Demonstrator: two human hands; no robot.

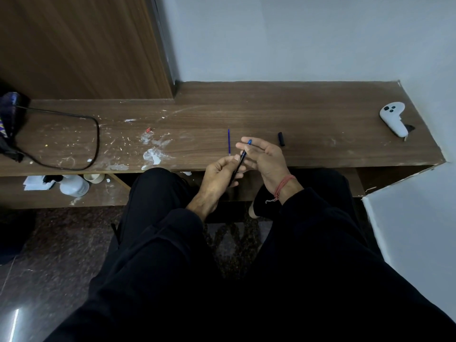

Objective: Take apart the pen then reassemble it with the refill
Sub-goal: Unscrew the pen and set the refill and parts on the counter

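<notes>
My left hand [219, 172] grips the lower end of a dark pen barrel [240, 161], which slants up to the right. A blue tip piece [249, 142] sits at the barrel's upper end, pinched by the fingertips of my right hand [262, 159]. A thin blue refill [229, 141] lies on the wooden desk [271, 109] just beyond my left hand, pointing away from me. A short black cap [281, 139] lies on the desk to the right of my right hand.
A white game controller [393, 118] rests at the desk's far right. A black cable [74, 144] loops across the left side from a dark bag [9, 124]. White smears [154, 154] mark the desk's front. A white bottle [74, 185] stands on the lower shelf.
</notes>
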